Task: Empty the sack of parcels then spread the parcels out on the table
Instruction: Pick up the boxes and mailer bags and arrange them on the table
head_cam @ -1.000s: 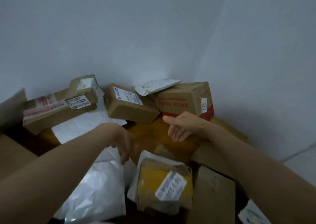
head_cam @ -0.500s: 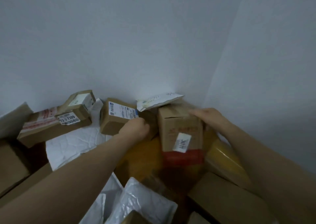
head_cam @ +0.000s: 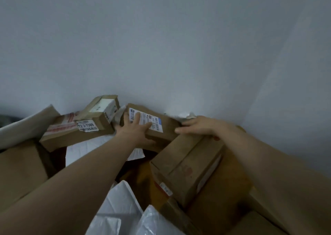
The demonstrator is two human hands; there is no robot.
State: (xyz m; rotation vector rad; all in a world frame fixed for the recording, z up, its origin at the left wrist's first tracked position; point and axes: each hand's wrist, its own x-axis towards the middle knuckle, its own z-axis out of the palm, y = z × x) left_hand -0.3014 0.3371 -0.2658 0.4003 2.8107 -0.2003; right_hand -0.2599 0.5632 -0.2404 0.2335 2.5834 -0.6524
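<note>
The red-banded box [head_cam: 186, 164] now lies tipped toward me; my left hand [head_cam: 136, 127] clamps the labelled box [head_cam: 152, 123], right hand [head_cam: 200, 127] flat, fingers spread, beside it.

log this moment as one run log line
left hand: gripping brown cardboard box with white shipping label | right hand: flat on larger brown cardboard box | parcels crowded

Brown labelled parcels [head_cam: 150, 125] heaped against wall
</note>
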